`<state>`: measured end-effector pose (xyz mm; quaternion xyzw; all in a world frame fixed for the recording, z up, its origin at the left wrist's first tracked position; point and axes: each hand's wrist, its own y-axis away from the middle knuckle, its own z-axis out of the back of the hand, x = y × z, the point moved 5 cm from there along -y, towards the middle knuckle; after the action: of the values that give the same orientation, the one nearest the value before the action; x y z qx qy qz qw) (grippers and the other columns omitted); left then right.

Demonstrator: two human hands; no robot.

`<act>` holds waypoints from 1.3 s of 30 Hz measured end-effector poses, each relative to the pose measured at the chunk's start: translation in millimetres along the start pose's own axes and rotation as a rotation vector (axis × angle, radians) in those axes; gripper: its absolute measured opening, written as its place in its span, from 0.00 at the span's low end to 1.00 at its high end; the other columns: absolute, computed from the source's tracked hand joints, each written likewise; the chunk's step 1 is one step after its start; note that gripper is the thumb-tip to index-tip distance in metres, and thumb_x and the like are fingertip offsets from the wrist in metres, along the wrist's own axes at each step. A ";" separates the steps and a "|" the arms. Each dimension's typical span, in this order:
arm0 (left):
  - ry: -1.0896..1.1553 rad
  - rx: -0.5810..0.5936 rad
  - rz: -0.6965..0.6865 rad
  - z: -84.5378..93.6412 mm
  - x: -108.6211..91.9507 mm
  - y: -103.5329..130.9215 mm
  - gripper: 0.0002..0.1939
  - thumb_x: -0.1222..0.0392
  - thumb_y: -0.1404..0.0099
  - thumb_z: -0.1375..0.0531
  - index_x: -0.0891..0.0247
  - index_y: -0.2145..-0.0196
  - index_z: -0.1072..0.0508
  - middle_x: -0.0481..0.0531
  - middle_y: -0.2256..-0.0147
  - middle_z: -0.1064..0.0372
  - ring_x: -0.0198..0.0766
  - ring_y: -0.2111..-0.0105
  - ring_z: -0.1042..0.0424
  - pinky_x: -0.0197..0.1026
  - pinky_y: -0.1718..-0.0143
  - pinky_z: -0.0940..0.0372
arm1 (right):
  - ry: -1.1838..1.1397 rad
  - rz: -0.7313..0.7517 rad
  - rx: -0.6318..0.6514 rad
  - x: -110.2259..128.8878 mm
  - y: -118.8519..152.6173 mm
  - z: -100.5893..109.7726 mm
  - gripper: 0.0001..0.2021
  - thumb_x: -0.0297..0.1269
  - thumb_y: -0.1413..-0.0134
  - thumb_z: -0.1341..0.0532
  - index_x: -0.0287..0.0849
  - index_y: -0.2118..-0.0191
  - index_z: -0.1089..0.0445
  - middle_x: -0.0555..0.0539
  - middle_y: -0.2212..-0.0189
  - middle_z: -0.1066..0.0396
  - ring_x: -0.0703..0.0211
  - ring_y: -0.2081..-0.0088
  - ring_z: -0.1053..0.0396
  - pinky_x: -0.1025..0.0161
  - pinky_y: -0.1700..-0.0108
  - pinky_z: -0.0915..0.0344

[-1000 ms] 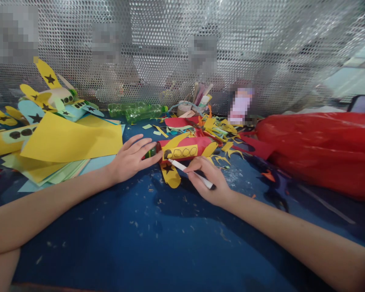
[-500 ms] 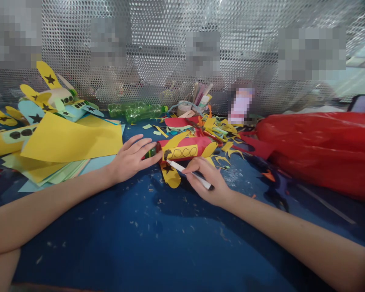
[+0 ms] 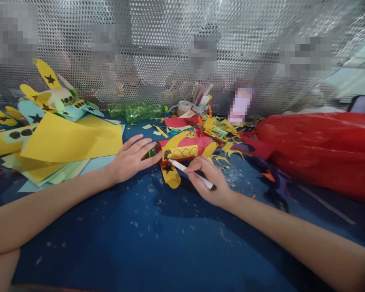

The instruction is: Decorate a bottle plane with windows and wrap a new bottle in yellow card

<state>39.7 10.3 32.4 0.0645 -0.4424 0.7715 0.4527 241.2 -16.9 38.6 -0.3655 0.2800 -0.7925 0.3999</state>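
Note:
In the middle of the table lies a toy airplane (image 3: 203, 142), a green bottle wrapped in red paper with yellow paper wings. Along its side runs a yellow strip (image 3: 185, 152) with several drawn ovals, the leftmost partly blackened. My left hand (image 3: 136, 157) is closed loosely round the airplane's bottle end, thumb in front and fingers behind. Between the thumb and fingers of my right hand (image 3: 209, 180) is a white marker (image 3: 194, 174), its tip at the strip's lower left edge. A yellow wing (image 3: 171, 178) with a black star sticks out toward me beneath the tip.
Yellow paper sheets (image 3: 73, 140) are stacked at left, before several finished paper airplanes (image 3: 56, 97). Green bottles (image 3: 140, 111) lie behind. Yellow paper scraps (image 3: 219, 127) surround a red-handled tool. A red plastic bag (image 3: 316, 150) fills the right. A perforated metal screen (image 3: 158, 48) rises behind.
The marker and my right hand have shifted very slightly to the right. My left hand and the airplane stay where they were.

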 end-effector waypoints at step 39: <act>-0.018 0.008 -0.004 -1.7 -0.2 1.4 0.20 0.69 0.35 0.43 0.55 0.47 0.33 0.53 0.51 0.30 0.41 0.47 0.35 0.50 0.41 0.42 | 0.031 -0.044 -0.032 -2.8 1.7 1.9 0.07 0.25 0.46 0.45 0.46 0.66 0.35 0.51 0.75 0.33 0.59 0.72 0.35 0.59 0.68 0.38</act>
<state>39.3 11.2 30.3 0.0741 -0.4430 0.7719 0.4499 244.7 -15.7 37.5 -0.3656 0.2909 -0.8021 0.3720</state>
